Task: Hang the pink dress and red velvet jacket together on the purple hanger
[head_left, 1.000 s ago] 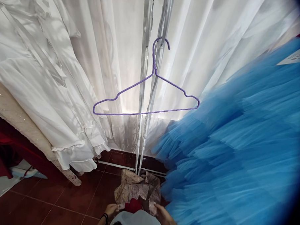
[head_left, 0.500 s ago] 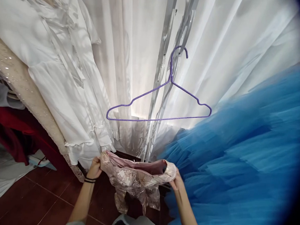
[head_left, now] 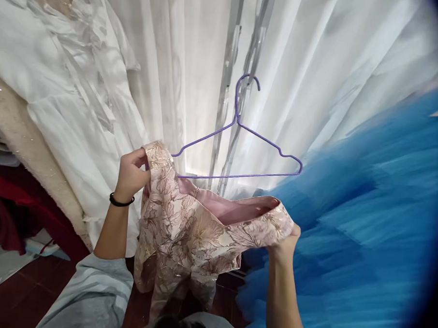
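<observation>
A pink and gold floral dress is stretched between my hands, its pink lining showing at the open neckline. My left hand pinches its left shoulder strap, raised to the level of a purple clothes hanger. Lower down, my right hand is closed round the right shoulder, most of its fingers hidden behind the fabric. The hanger hangs by its hook in front of a white curtain. Its left end is covered by the dress strap; whether the strap is round it or only in front, I cannot tell.
White dresses hang on the left beside a beaded cream garment and dark red cloth. A large blue tulle skirt fills the right. Behind the hanger are the white curtain and metal uprights. Dark red tiles cover the floor.
Both hands have lifted the dress up toward the hanger, the left hand higher than the right. The left strap now overlaps the hanger's left end.
</observation>
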{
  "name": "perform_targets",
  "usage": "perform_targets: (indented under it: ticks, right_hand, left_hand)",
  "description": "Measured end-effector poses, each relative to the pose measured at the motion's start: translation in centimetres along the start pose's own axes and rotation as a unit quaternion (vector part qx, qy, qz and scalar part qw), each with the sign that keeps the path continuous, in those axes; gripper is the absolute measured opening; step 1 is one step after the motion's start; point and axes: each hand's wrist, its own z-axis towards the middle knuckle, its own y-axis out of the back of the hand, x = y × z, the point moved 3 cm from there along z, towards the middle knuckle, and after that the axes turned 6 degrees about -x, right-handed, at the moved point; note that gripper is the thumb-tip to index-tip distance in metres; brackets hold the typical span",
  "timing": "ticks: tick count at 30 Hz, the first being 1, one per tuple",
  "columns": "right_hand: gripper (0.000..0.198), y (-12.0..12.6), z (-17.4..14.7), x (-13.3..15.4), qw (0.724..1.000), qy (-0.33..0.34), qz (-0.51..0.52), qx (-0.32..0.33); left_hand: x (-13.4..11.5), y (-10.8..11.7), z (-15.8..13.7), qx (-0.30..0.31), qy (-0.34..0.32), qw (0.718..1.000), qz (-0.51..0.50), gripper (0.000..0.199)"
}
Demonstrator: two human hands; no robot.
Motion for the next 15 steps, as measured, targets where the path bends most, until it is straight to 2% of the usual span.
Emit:
perform_targets:
  ticks: [3, 5, 7, 11, 15]
  right_hand:
    - [0.009, 0.9, 0.6, 2.0, 0.997, 0.032, -0.015, -0.065]
    - [0.004, 1.5, 1.2, 2.6, 0.994, 0.022, -0.039, -0.096]
    - [0.008, 2.4, 2.1, 2.6, 0.99, -0.004, -0.054, -0.128]
    - [0.016, 3.8, 4.6, 0.6, 0.985, -0.054, -0.034, -0.163]
    - [0.029, 3.1, 8.4, -1.9, 0.985, -0.101, 0.059, -0.129]
  left_hand:
    - [0.1, -1.9, -0.4, 0.004, 0.029, 1.0, 0.008, 0.03]
    - [0.4, -2.2, -0.4, -0.027, 0.044, 0.998, 0.024, 0.022]
    - [0.8, -1.9, -0.2, -0.071, 0.047, 0.995, 0.049, 0.017]
    - [1.4, -1.3, 0.6, -0.139, 0.017, 0.986, 0.091, 0.017]
    - [1.4, -1.6, 1.2, -0.161, -0.021, 0.981, 0.109, 0.013]
